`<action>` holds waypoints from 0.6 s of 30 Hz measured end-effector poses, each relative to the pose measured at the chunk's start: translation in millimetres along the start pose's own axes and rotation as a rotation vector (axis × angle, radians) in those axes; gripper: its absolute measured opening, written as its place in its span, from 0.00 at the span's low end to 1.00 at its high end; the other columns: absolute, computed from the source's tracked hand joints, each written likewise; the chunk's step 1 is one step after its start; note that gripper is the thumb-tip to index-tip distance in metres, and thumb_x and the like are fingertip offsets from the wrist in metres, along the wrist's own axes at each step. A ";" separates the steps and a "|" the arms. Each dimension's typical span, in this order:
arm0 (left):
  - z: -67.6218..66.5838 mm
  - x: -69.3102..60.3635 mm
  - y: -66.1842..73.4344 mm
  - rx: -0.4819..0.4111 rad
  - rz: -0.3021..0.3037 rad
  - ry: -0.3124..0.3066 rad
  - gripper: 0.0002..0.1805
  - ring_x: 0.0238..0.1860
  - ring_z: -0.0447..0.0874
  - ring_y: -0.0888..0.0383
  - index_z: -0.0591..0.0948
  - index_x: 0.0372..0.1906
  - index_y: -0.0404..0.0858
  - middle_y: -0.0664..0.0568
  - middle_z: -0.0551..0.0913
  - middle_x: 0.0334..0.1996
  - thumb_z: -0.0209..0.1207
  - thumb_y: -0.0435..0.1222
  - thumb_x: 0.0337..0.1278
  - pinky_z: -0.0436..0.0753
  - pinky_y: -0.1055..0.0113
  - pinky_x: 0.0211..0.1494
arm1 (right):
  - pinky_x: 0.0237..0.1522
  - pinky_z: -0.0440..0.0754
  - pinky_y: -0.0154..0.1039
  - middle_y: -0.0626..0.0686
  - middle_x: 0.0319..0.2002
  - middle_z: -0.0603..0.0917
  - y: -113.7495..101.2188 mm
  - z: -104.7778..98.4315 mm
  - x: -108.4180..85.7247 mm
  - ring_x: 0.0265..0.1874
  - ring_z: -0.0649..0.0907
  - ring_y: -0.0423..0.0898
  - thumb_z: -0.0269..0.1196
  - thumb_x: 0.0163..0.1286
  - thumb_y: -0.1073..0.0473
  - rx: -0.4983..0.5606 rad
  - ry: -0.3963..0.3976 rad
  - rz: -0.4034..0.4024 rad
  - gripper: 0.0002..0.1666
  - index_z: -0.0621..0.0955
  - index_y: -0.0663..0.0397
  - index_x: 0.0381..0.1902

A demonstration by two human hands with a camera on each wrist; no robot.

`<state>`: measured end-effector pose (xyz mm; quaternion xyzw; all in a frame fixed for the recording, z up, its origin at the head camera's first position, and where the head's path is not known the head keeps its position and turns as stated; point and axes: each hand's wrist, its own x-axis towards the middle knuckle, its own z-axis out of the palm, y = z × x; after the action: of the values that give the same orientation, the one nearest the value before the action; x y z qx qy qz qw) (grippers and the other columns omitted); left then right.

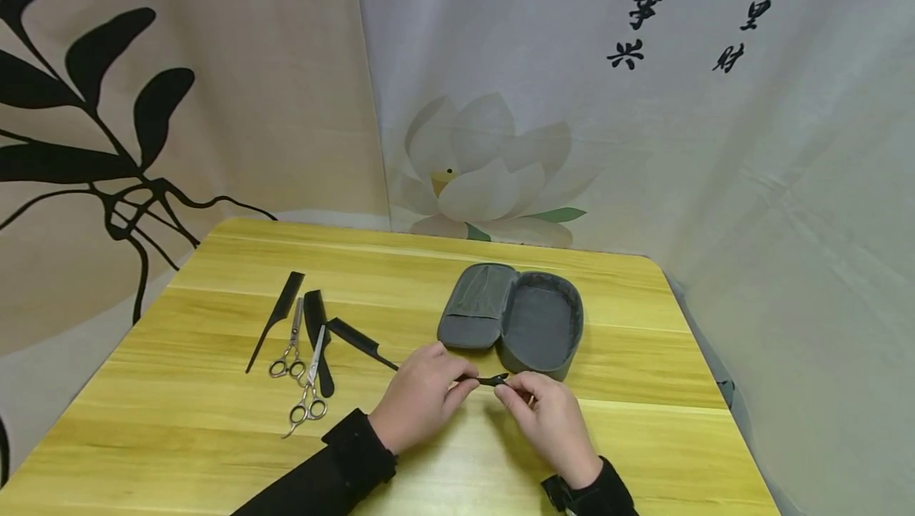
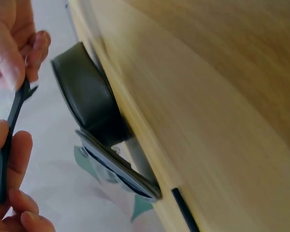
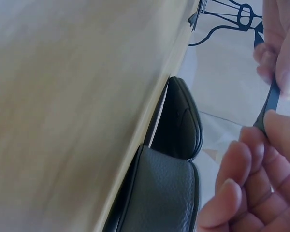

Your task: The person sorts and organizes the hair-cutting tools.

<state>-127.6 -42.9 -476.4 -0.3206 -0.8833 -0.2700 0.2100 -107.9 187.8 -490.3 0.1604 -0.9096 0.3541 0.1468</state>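
A slim black hair clip [image 1: 489, 380] is held level above the table between both hands. My left hand [image 1: 422, 395] pinches one end between thumb and fingers. At the forked end, the thumb and fingers of my right hand [image 1: 554, 418] grip the clip. The left wrist view shows the clip's [image 2: 14, 113] long body and a small prong jutting out by the right hand [image 2: 12, 46]. Just beyond the hands lies an opened grey zip case [image 1: 543, 317], its lid with a mesh pocket [image 1: 480, 294] folded flat to the left.
Left of the hands lie a tail comb [image 1: 284, 303], two pairs of scissors [image 1: 295, 341], a wide black comb [image 1: 315, 321] and another tail comb [image 1: 356, 337], whose tail runs toward the left hand. Behind the wooden table [image 1: 179, 421] hangs a printed curtain [image 1: 286, 63].
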 end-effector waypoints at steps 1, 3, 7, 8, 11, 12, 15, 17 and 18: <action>-1.5 -0.3 -1.7 -0.029 -0.037 -0.013 0.05 0.35 0.76 0.64 0.90 0.42 0.50 0.64 0.90 0.36 0.73 0.42 0.66 0.75 0.72 0.39 | 0.27 0.74 0.27 0.32 0.25 0.78 0.9 -0.2 0.2 0.24 0.72 0.26 0.78 0.66 0.57 -0.001 0.010 -0.004 0.10 0.86 0.38 0.29; -4.3 -1.7 -5.5 -0.108 -0.124 -0.036 0.04 0.38 0.77 0.65 0.90 0.43 0.51 0.65 0.89 0.37 0.71 0.44 0.68 0.77 0.72 0.41 | 0.27 0.74 0.27 0.32 0.25 0.78 3.2 -0.9 0.7 0.24 0.73 0.26 0.78 0.66 0.57 -0.005 0.030 -0.012 0.10 0.87 0.38 0.29; -7.0 -4.6 -14.6 -0.316 -0.315 -0.057 0.05 0.36 0.76 0.67 0.88 0.43 0.55 0.65 0.85 0.36 0.66 0.49 0.73 0.77 0.72 0.40 | 0.26 0.73 0.28 0.33 0.24 0.78 7.6 -4.1 1.7 0.23 0.72 0.27 0.77 0.67 0.57 0.002 0.059 -0.006 0.09 0.87 0.38 0.29; -6.7 -5.2 -17.1 -0.379 -0.370 -0.057 0.06 0.34 0.75 0.67 0.88 0.42 0.56 0.63 0.85 0.35 0.65 0.50 0.74 0.77 0.72 0.39 | 0.25 0.73 0.28 0.34 0.24 0.77 8.6 -5.1 2.1 0.23 0.71 0.27 0.77 0.67 0.57 0.005 0.068 -0.008 0.10 0.87 0.39 0.29; -3.6 -6.2 -23.9 -0.537 -0.542 -0.043 0.12 0.30 0.76 0.63 0.88 0.39 0.52 0.54 0.86 0.32 0.61 0.52 0.77 0.76 0.71 0.36 | 0.24 0.73 0.28 0.35 0.24 0.77 11.5 -7.4 3.2 0.22 0.71 0.28 0.77 0.68 0.58 0.014 0.091 0.004 0.09 0.87 0.40 0.29; -2.2 -6.2 -25.8 -0.589 -0.600 -0.035 0.14 0.29 0.77 0.61 0.88 0.40 0.49 0.52 0.87 0.31 0.60 0.52 0.78 0.76 0.71 0.36 | 0.25 0.73 0.29 0.36 0.24 0.78 12.3 -8.0 3.5 0.22 0.71 0.29 0.76 0.68 0.58 0.020 0.093 0.013 0.09 0.87 0.41 0.29; 2.1 -5.3 -29.1 -0.761 -0.764 -0.037 0.23 0.30 0.81 0.57 0.87 0.43 0.37 0.47 0.88 0.33 0.58 0.53 0.80 0.80 0.70 0.35 | 0.25 0.74 0.29 0.36 0.24 0.79 14.7 -9.4 4.5 0.22 0.72 0.30 0.76 0.69 0.57 0.045 0.090 0.059 0.08 0.88 0.42 0.29; 5.2 -4.1 -30.2 -0.924 -0.858 -0.059 0.28 0.32 0.83 0.57 0.84 0.50 0.29 0.46 0.88 0.36 0.57 0.54 0.81 0.84 0.69 0.36 | 0.26 0.75 0.30 0.36 0.24 0.81 16.3 -10.3 5.1 0.22 0.73 0.30 0.75 0.70 0.56 0.065 0.086 0.090 0.08 0.88 0.42 0.30; 6.5 -3.6 -30.3 -1.006 -0.900 -0.079 0.30 0.32 0.83 0.57 0.83 0.53 0.26 0.45 0.88 0.38 0.56 0.53 0.81 0.85 0.69 0.36 | 0.26 0.75 0.30 0.37 0.24 0.81 17.1 -10.6 5.3 0.22 0.73 0.30 0.75 0.70 0.55 0.075 0.083 0.106 0.08 0.88 0.42 0.30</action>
<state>-146.9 -60.2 -493.7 0.0102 -0.7045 -0.6976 -0.1302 -117.8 206.1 -491.0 0.1028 -0.8960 0.4014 0.1596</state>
